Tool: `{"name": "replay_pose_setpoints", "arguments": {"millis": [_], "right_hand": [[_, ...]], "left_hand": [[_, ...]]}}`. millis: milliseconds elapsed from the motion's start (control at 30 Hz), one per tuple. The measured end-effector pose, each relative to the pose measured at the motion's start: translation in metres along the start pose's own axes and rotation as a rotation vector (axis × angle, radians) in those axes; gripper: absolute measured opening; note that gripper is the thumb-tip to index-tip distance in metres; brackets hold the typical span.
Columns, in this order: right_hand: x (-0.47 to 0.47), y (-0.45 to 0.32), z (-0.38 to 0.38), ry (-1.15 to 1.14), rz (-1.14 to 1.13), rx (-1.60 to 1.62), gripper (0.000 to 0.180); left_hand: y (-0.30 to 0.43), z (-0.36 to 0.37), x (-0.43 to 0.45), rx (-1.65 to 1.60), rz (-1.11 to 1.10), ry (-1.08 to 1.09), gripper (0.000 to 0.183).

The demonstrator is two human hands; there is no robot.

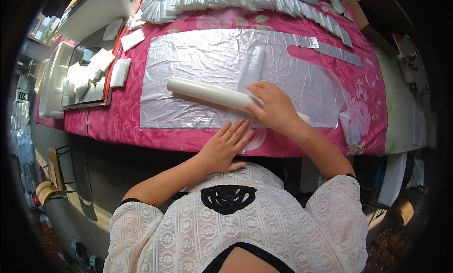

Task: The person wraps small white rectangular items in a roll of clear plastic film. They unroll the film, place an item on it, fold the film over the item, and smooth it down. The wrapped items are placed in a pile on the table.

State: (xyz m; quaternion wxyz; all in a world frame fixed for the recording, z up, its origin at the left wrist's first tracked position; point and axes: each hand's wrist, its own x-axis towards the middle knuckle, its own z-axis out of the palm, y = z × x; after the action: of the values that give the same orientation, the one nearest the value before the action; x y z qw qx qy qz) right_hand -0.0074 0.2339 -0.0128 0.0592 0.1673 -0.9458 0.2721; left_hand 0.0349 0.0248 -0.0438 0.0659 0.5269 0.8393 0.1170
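Observation:
A white tube (pixel 208 93) lies slantwise over a large sheet of thin translucent plastic (pixel 191 53) spread on the table. My right hand (pixel 274 105) grips the tube towards its right end, thumb on the near side and fingers over the top. Beneath the tube runs a long folded strip of plastic film (pixel 250 69), reaching from the sheet's far part to the table's front edge. My left hand (pixel 226 143) rests flat with fingers apart on the near end of that strip and holds nothing. The sheet has a rounded cut-out at its far right.
A pink floral cloth (pixel 116 131) covers the table. Several folded white plastic packets (pixel 219 0) stand fanned along the back. More packets (pixel 120 73) lie at the left near a white plastic tub (pixel 56 82). A cardboard box (pixel 375 18) is back right; a chair (pixel 53 174) stands lower left.

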Motion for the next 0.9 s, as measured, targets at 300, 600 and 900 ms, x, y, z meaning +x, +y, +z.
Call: {"name": "replay_pose_setpoints", "arguments": {"millis": [300, 600, 900], "right_hand": [[-0.010, 0.091, -0.035, 0.240, 0.233, -0.329, 0.048], [-0.037, 0.043, -0.053, 0.094, 0.073, -0.060, 0.049], [0.026, 0.044, -0.007, 0.065, -0.110, -0.121, 0.049]], "left_hand": [[0.010, 0.003, -0.002, -0.023, -0.032, 0.045, 0.083], [0.018, 0.019, -0.002, 0.150, -0.059, 0.113, 0.063], [0.027, 0.026, -0.004, 0.187, -0.075, 0.168, 0.056]]}}
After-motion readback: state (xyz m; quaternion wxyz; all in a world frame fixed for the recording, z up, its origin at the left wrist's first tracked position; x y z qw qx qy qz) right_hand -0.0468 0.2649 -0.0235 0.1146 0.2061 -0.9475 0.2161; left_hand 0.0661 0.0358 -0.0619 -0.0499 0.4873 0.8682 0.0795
